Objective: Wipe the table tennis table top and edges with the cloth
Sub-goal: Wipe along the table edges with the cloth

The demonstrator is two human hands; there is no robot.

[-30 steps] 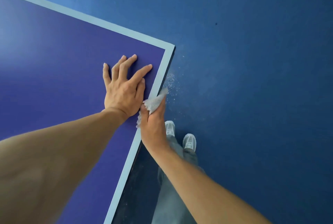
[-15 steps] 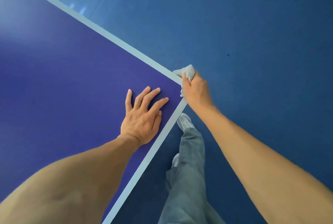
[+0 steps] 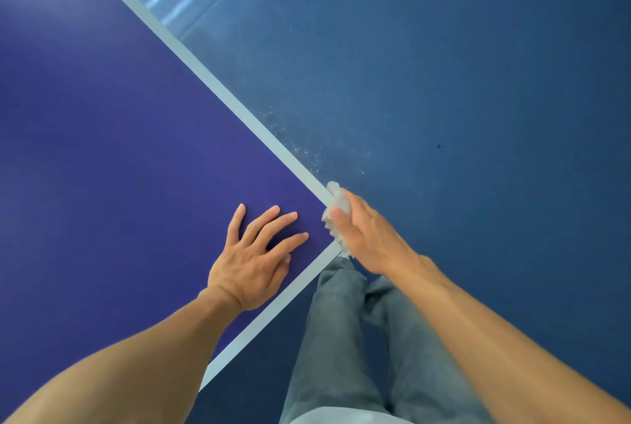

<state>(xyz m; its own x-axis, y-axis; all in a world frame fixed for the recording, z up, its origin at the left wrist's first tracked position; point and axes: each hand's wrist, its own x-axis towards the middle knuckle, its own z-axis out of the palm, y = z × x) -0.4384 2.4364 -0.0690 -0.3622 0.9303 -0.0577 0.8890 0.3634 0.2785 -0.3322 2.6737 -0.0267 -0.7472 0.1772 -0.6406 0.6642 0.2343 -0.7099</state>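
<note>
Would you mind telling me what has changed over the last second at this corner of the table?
The right hand, gripping the cloth throughout, slid it along the table's near edge up to the corner and now presses it there. The left hand stayed flat on the table top beside the corner; nothing was picked up or released.

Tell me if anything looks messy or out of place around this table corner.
Yes: pale specks lie scattered on the floor just past the table's white edge, ahead of the cloth that the right hand grips at the corner. They look like dust or crumbs, possibly wiped off. A dark spot marks the floor farther right.
</note>
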